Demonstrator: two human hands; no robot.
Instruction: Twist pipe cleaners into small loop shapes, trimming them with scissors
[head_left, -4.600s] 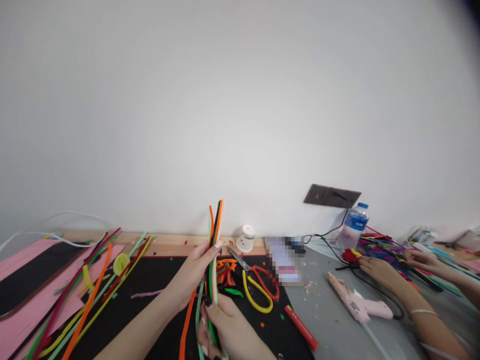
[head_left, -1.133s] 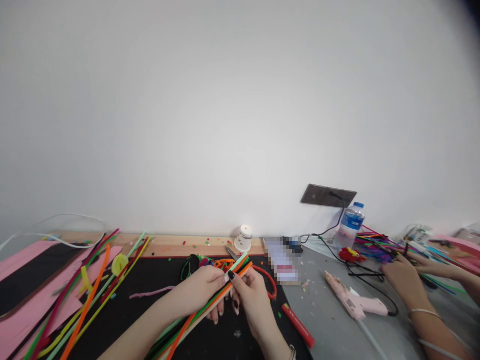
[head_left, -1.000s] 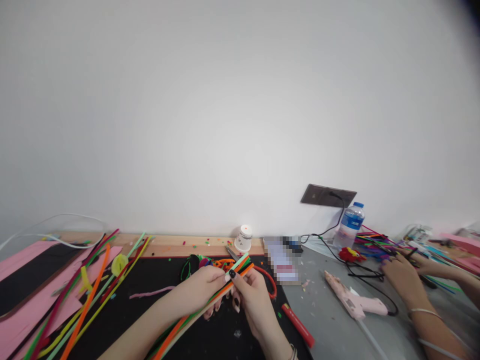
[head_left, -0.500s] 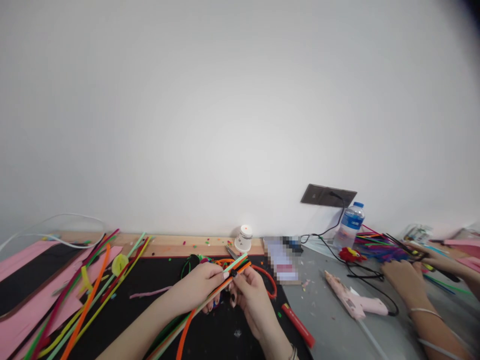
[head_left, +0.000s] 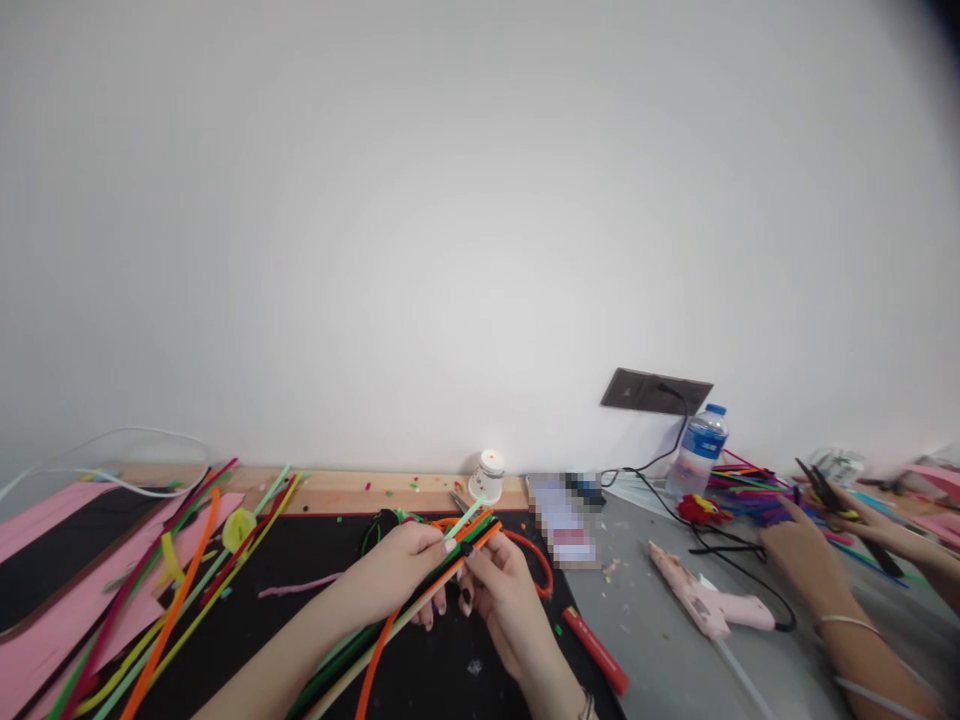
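Over a black mat (head_left: 262, 560), a bundle of pipe cleaners (head_left: 480, 533) in mint, dark green, orange and cream slants between my hands. My left hand (head_left: 412, 568) pinches it from the left, thumb on top. The tips of my right hand (head_left: 501, 592) close on the same bundle near its upper end; the exact grip there is partly hidden. A curved orange pipe cleaner (head_left: 373, 660) hangs down below my left wrist. Behind my fingers lie an orange loop (head_left: 546, 570) and a dark green coil (head_left: 382, 525). A lilac pipe cleaner (head_left: 296, 586) rests left of my hand.
Loose pipe cleaners (head_left: 184, 600) lie on pink sheets at left. A white paper cup (head_left: 489, 474), a pixelated phone-like item (head_left: 562, 525), a red stick-shaped item (head_left: 596, 650), a pink glue gun (head_left: 697, 598) and a water bottle (head_left: 699, 450) stand around. At right, another person's hands (head_left: 806, 560) work with dark-handled scissors.
The bundle's strands have shifted slightly in my fingers, with more dark green showing; my hands stay almost in place. At right, the other person's hands have moved apart and raised the scissors.
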